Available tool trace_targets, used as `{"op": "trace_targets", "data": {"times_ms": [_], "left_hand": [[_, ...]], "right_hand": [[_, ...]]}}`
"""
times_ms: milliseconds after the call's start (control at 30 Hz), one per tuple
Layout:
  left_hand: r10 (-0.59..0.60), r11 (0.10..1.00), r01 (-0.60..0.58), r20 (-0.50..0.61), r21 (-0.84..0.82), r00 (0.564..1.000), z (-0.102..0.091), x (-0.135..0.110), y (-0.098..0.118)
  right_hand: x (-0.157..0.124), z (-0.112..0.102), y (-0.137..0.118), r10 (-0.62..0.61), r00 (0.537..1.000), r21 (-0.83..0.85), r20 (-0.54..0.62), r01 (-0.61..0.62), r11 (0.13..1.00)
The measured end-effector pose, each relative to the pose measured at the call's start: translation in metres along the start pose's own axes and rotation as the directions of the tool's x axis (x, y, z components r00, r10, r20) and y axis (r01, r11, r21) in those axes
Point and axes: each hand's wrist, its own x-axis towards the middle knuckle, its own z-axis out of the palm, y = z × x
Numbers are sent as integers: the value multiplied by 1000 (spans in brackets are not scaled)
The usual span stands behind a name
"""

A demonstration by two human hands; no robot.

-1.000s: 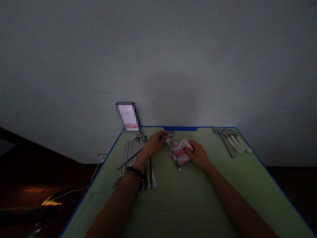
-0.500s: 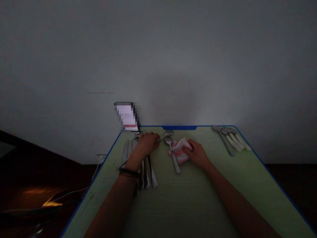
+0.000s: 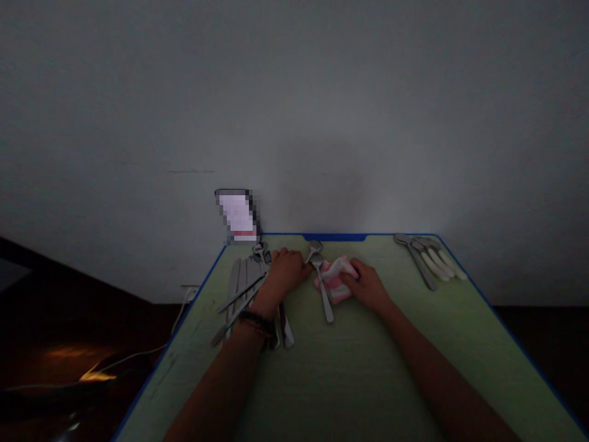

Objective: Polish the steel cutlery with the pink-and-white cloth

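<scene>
My left hand [image 3: 289,270] is closed at the neck of a metal spoon [image 3: 315,247]; its bowl points to the back right, and its handle is hidden under my fingers. A second spoon [image 3: 326,298] lies handle toward me, its upper part against the pink-and-white cloth [image 3: 341,288]. My right hand [image 3: 368,283] pinches the right side of that cloth on the table. Beneath and left of my left wrist lie several table knives [image 3: 237,276] side by side, with two handles [image 3: 239,312] crossing over them. My forearm hides part of this cutlery.
At the table's back right lie a metal spoon [image 3: 421,267] and several white-handled pieces of cutlery [image 3: 437,264]. A phone with a blurred screen [image 3: 239,215] leans on the wall at the back left. The green table [image 3: 359,380] has a blue edge.
My left hand has slid right, closer to the spoon's bowl, uncovering more knives and a crossing handle. The second spoon has shifted slightly. My right hand stays on the cloth.
</scene>
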Motion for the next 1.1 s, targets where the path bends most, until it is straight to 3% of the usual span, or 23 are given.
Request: {"op": "trace_targets", "data": {"times_ms": [267,467,600,667,800,967,1100], "left_hand": [[-5,1000,3,202,10,979,-26,-3,-30],[-80,997,75,327,30,942,-29,-8,-47],[-166,986,154,303,64,939,-31,-10,-37],[-192,981,179,260,71,946,-31,-12,-26],[-135,991,132,203,28,970,-28,-18,1],[-31,999,35,147,-25,989,-19,-22,26],[-2,999,8,140,-41,990,-15,-21,26]], "right_hand": [[0,-1,-3,-12,1000,-2,3,12,1000],[1,0,0,-6,1000,-12,-2,6,1000],[0,0,-1,-17,1000,-9,-26,16,1000],[0,-2,-2,-11,995,-4,-97,10,1000],[0,-5,-1,45,965,12,-259,-43,999],[1,-4,2,10,992,14,-123,-9,1000],[0,-2,0,-21,998,21,-56,22,1000]]}}
